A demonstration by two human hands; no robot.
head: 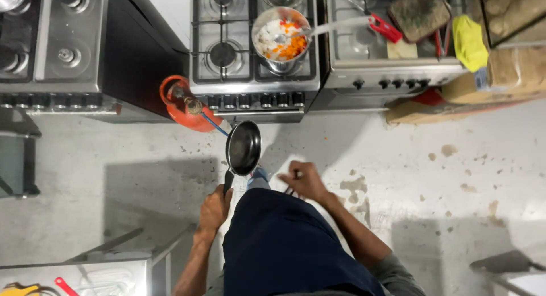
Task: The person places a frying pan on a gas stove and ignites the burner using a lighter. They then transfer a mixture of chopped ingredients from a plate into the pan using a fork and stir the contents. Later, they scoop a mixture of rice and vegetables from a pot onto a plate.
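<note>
Over at your far left, a steel stove (54,45) stands unused beside a dark gap, and below it, in the bottom corner, a metal work table (74,276) carries a red-handled tool (65,286), parked out of the way. Moving inward, your left hand (214,209) is wrapped in a closed grip round the handle of a black frying pan (243,148), thumb side up; you carry it by the very end of the handle with the bowl tipped forward and away from your body, which keeps its empty dark inside facing up and clear of your dark apron (290,245). The pan hangs over the floor just in front of the middle stove (253,45), close to the orange gas cylinder (185,105) whose blue hose (215,125) runs behind the pan's rim; the cylinder sits low beside the stove so the hose can reach it. On that stove's right front burner a steel pot (281,34) holds chopped white and orange vegetables, its long handle turned right, away from the flame. Your right hand (304,181) is held out at waist height with the fingers curled; it seems to pinch something thin and dark, though motion blur leaves that uncertain. Further right, a third stove (392,57) serves as a shelf for a red-handled utensil (384,27) and a yellow cloth (469,42), with cardboard boxes (506,74) stacked alongside.
</note>
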